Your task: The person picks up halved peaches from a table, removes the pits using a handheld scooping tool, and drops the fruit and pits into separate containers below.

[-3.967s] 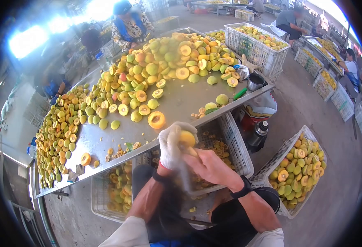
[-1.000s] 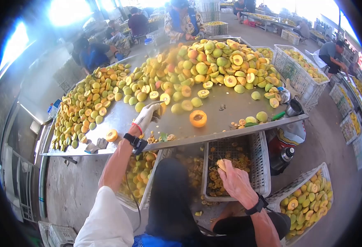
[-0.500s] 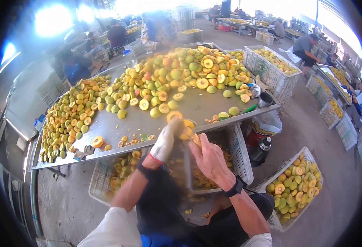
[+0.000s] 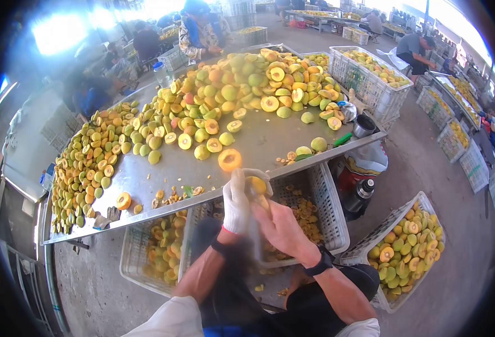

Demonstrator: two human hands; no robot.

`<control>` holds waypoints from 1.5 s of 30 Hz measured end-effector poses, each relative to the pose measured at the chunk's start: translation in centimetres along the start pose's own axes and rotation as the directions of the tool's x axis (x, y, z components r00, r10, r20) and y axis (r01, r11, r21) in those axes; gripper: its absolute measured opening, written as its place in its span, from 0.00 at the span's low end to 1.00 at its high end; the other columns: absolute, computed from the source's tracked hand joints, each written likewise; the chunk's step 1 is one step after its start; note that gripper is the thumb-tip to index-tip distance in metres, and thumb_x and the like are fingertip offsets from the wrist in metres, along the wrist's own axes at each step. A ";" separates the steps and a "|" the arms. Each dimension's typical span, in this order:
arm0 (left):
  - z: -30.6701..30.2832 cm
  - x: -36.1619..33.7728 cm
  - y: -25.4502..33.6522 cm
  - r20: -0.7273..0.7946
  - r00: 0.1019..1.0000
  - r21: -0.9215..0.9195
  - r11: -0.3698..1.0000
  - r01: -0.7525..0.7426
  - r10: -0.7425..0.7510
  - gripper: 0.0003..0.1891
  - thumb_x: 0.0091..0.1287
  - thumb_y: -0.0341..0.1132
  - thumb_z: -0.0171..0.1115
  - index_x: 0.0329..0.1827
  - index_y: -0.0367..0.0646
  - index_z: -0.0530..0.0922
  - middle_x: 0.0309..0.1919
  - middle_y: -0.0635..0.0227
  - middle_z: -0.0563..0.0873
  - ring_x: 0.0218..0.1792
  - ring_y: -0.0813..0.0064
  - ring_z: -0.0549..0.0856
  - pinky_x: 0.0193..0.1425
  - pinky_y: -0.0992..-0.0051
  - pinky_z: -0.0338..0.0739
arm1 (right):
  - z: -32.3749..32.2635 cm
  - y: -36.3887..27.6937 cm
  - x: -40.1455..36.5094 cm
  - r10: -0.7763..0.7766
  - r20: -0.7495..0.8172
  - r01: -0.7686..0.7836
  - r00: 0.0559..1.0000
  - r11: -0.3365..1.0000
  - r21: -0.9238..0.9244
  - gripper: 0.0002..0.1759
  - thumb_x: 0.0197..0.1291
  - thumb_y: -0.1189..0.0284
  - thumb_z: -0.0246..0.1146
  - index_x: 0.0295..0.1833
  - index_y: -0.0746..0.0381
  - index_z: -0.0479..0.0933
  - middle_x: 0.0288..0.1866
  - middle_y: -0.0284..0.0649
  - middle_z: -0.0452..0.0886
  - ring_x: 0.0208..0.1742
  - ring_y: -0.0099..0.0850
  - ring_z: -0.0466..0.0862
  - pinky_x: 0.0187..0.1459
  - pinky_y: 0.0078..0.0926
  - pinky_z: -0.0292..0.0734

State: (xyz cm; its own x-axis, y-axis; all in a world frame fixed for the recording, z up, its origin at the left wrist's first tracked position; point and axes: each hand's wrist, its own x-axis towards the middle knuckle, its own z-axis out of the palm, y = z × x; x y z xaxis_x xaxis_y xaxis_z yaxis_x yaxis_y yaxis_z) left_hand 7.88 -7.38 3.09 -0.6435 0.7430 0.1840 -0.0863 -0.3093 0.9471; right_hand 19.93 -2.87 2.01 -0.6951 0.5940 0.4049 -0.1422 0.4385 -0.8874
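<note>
White-gloved left hand [image 4: 237,205] — fingers clamped on a halved yellow-orange peach [image 4: 255,185] — meets the bare right hand [image 4: 284,227] at 5 o'clock, its fingers' state unclear.

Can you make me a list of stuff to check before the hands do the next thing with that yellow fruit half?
1. Left hand in a white glove has its fingers wrapped round the yellow halved fruit: ok.
2. Bare right hand is up against the fruit: ok.
3. Right hand has a tool in it: cannot tell, it is blurred.
4. White slatted plastic crate sits below the hands for scraps: ok.
5. Shiny metal table has more cut fruit lying close in front: ok.
6. White mesh crate of fruit halves on the floor to the right is not spilling over: ok.
</note>
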 end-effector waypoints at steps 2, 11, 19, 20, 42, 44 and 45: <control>-0.2 -0.2 0.3 -0.022 0.999 0.011 0.999 0.032 -0.032 0.32 0.86 0.56 0.40 0.44 0.36 0.83 0.30 0.63 0.86 0.29 0.77 0.82 0.33 0.77 0.76 | -1.0 -1.1 0.1 0.360 0.214 -0.391 0.908 0.911 0.128 0.20 0.80 0.62 0.56 0.43 0.72 0.75 0.23 0.48 0.73 0.25 0.34 0.75 0.30 0.40 0.74; -0.3 -1.6 0.5 -0.040 0.998 0.077 0.996 -0.044 0.047 0.30 0.87 0.55 0.39 0.45 0.39 0.84 0.29 0.67 0.86 0.25 0.83 0.79 0.31 0.80 0.73 | -0.1 -1.5 -0.7 0.373 0.223 -0.422 0.901 0.872 0.248 0.27 0.82 0.51 0.54 0.31 0.58 0.69 0.19 0.26 0.67 0.16 0.15 0.65 0.18 0.21 0.59; 0.8 -1.7 0.9 -0.081 0.997 0.084 0.996 -0.002 0.009 0.32 0.85 0.56 0.42 0.39 0.38 0.84 0.26 0.64 0.86 0.25 0.80 0.80 0.31 0.79 0.74 | -1.1 -1.6 -0.9 0.429 0.271 -0.485 0.861 0.853 0.190 0.29 0.81 0.51 0.54 0.35 0.65 0.73 0.20 0.39 0.74 0.19 0.26 0.73 0.23 0.30 0.69; 0.9 -1.6 0.9 -0.094 0.995 0.063 0.998 0.021 -0.015 0.33 0.85 0.57 0.42 0.38 0.37 0.84 0.25 0.64 0.86 0.25 0.78 0.81 0.30 0.78 0.74 | -0.8 -0.2 -1.1 0.314 0.200 -0.335 0.928 0.939 0.077 0.28 0.81 0.52 0.54 0.38 0.68 0.75 0.23 0.44 0.76 0.23 0.28 0.77 0.27 0.33 0.72; 0.6 -0.8 -4.5 0.316 0.895 -0.740 0.509 0.440 -0.314 0.34 0.81 0.62 0.41 0.55 0.37 0.81 0.46 0.56 0.88 0.47 0.61 0.87 0.57 0.64 0.82 | -1.4 -1.7 -0.4 0.161 -0.040 -0.137 0.986 0.655 -0.743 0.22 0.75 0.54 0.61 0.40 0.65 0.74 0.24 0.59 0.83 0.30 0.58 0.87 0.33 0.53 0.82; 0.9 -0.7 -4.4 0.129 0.915 -0.595 0.709 0.379 -0.381 0.33 0.82 0.61 0.41 0.53 0.36 0.81 0.45 0.56 0.88 0.47 0.60 0.87 0.57 0.62 0.82 | -1.8 -1.7 0.1 0.105 -0.014 -0.084 0.994 0.705 -0.704 0.22 0.75 0.54 0.61 0.40 0.65 0.74 0.24 0.59 0.83 0.30 0.58 0.87 0.33 0.53 0.82; 0.7 -0.6 -4.6 0.153 0.915 -0.628 0.678 0.382 -0.374 0.33 0.82 0.61 0.42 0.53 0.36 0.82 0.45 0.56 0.88 0.47 0.60 0.87 0.57 0.62 0.82 | -2.1 -1.8 0.2 0.077 -0.001 -0.057 0.997 0.729 -0.683 0.22 0.75 0.54 0.61 0.40 0.65 0.73 0.24 0.59 0.83 0.30 0.58 0.87 0.33 0.52 0.82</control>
State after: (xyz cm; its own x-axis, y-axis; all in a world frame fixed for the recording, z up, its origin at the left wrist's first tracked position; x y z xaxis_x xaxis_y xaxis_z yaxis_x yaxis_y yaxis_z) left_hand 9.21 -5.97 -1.16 -0.4401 0.8861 -0.1453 -0.7821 -0.2988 0.5469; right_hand 21.52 -2.11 4.14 -0.7033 0.6269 0.3353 0.4172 0.7458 -0.5193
